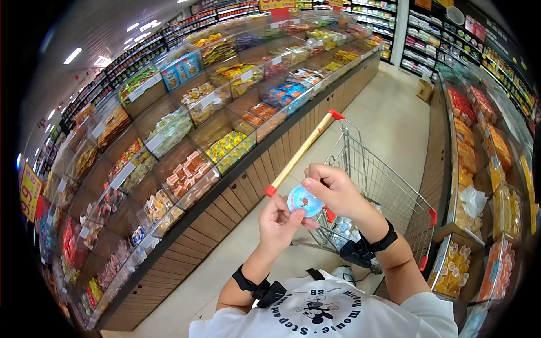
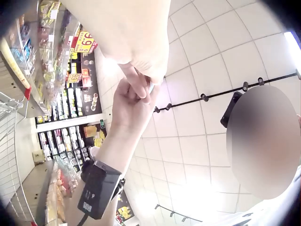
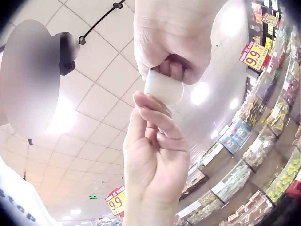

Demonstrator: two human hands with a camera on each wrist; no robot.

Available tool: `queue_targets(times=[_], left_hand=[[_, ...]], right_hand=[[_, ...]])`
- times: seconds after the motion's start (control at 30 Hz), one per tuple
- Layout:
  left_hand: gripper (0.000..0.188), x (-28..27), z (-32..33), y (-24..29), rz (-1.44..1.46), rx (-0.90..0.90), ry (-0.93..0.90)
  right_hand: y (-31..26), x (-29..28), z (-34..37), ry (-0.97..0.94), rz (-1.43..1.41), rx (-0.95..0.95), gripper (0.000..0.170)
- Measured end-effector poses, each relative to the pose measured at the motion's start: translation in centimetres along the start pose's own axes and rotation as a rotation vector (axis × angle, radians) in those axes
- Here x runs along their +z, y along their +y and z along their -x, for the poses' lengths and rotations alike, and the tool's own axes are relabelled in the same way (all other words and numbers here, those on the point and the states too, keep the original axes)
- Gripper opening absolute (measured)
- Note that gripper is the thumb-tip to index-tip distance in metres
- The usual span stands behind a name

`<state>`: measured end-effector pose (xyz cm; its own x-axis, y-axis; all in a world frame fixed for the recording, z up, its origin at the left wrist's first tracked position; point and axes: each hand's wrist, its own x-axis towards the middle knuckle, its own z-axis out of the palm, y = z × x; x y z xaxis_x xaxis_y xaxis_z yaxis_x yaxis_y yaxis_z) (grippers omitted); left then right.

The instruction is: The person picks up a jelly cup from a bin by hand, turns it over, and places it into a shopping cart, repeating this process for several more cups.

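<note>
A small whitish jelly cup (image 1: 305,201) with a light-blue printed lid is held in front of my chest, lid facing up toward my head. My left hand (image 1: 277,224) grips it from the near left, its thumb lying at the lid's lower edge. At the upper right edge, my right hand (image 1: 338,190) pinches the rim between thumb and curled fingers. In the right wrist view, the cup's pale side (image 3: 165,88) shows between the right hand (image 3: 174,40) above and the left fingertips (image 3: 153,110) below. The hands mostly hide it in the left wrist view.
A shopping cart (image 1: 389,186) with a yellow handle (image 1: 304,152) stands just ahead, with pale packs (image 1: 345,228) inside. Clear bins of wrapped sweets (image 1: 189,176) line the left counter. More bins (image 1: 451,269) stand on the right. The aisle floor (image 1: 394,107) runs between them.
</note>
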<state>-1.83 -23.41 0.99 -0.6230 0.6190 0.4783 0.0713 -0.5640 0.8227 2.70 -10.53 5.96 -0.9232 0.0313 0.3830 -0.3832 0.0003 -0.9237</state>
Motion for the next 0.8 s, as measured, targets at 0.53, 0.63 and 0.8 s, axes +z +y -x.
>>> queue_targets(times=[0.53,0.63,0.8], left_hand=[[0.008,8.1,-3.3,6.6,-0.512,0.646,-0.98],[0.009,10.3,-1.9,8.3,-0.26,0.66,-1.138],[0.01,11.3,-3.5,6.8,0.153,0.191,-1.483]], right_hand=[[11.2,-14.5,33.3,1.249,0.508,0.554,0.02],[10.0,-14.3,41.3,1.61,0.28,0.627,0.018],[9.2,-13.3,51.6,1.697,0.382,0.645,0.02]])
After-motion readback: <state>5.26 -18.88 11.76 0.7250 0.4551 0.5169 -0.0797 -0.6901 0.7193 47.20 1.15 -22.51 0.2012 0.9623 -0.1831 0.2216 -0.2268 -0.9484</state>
